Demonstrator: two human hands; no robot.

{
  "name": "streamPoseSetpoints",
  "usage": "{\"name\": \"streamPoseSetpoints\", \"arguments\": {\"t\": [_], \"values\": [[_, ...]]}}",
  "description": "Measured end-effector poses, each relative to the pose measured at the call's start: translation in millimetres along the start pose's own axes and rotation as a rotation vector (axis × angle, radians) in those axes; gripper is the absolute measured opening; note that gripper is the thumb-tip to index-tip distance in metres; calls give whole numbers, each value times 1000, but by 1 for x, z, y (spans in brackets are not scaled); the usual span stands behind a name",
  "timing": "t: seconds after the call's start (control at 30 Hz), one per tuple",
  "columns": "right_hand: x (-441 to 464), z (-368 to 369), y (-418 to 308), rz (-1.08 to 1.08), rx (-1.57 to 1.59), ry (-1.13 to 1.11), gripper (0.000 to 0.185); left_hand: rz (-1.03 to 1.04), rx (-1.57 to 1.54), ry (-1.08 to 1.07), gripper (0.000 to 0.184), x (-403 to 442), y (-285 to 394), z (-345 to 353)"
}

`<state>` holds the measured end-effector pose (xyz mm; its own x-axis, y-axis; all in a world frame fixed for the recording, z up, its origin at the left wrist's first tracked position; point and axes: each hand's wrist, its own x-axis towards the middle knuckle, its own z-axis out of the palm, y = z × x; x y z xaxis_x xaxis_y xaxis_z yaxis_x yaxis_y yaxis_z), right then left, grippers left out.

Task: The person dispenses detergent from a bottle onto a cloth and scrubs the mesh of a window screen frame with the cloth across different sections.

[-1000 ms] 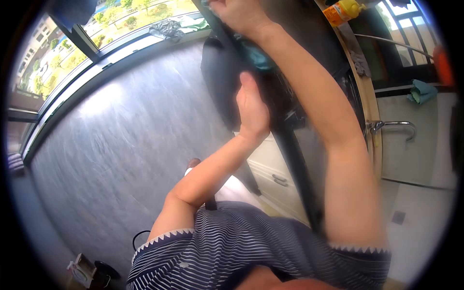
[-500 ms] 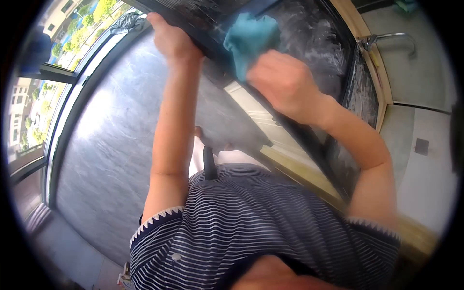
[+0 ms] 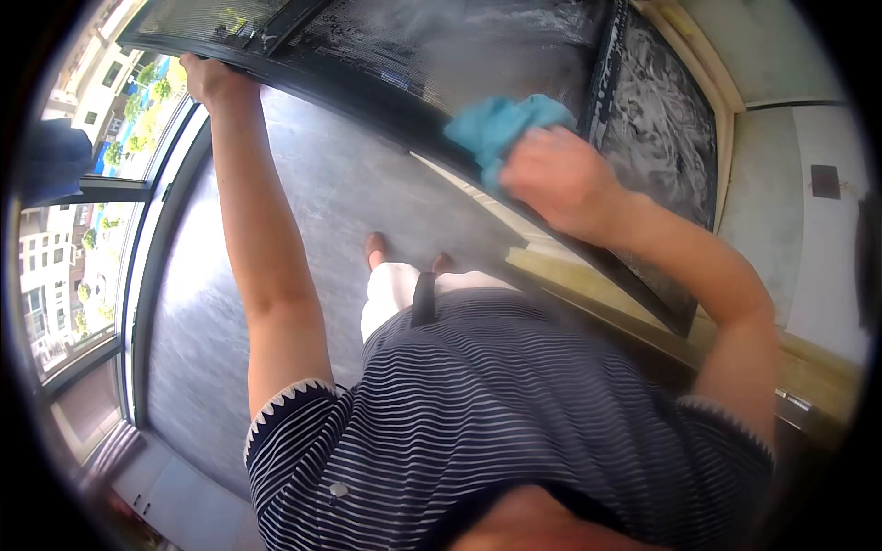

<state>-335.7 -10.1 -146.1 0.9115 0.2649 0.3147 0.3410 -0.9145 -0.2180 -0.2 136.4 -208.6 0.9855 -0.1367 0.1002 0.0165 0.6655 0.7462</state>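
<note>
My right hand is closed on a crumpled teal cloth and holds it at the lower edge of a dark-framed mesh screen panel. White, foamy streaks cover part of the panel's right section. Stretched out to the upper left, my left hand grips the panel's frame near its far corner. Its fingers are partly hidden behind the frame. The right hand is slightly blurred.
Windows line the left side, with buildings and trees outside. Below is a grey marbled floor. A pale wooden frame borders the panel on the right, beside a white wall panel. A low cabinet stands at lower left.
The panel has swung, showing more of its mesh. My left hand has moved left along with it. The right hand and cloth have shifted slightly right and down.
</note>
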Motion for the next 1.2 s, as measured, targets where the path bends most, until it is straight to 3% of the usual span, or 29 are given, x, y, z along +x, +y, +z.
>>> {"name": "streamPoseSetpoints", "arguments": {"t": [0.1,0.2,0.33,0.43,0.47,0.57,0.63,0.7,0.8,0.83,0.9,1.1,1.2], "values": [[63,33,14,-56,73,137,4,14,51,-9,51,-1,-2,2],[80,43,21,-81,117,125,4,-26,-36,-8,51,-7,3,7],[26,1,3,96,187,-124,8,11,-11,-33,48,4,2,-6],[50,13,4,171,300,-49,8,21,-94,10,44,7,-2,-7],[71,19,6,202,326,-54,7,-2,-289,73,36,8,-4,-6],[146,52,19,180,372,82,13,-4,-70,95,45,4,2,-3],[192,72,27,229,314,148,18,9,-159,115,45,9,-5,-10],[214,72,26,258,235,77,17,34,-272,136,45,5,-7,-9],[191,53,18,314,250,-57,17,-23,-357,70,49,-9,3,5],[171,48,20,245,190,-71,15,-34,-376,68,50,-9,4,6],[140,38,11,316,304,-60,15,-63,-362,159,42,-4,-1,2],[211,78,22,205,202,157,15,-74,-217,145,44,-12,6,5],[215,78,18,270,223,100,18,-35,-223,111,39,2,-6,-13]]}}
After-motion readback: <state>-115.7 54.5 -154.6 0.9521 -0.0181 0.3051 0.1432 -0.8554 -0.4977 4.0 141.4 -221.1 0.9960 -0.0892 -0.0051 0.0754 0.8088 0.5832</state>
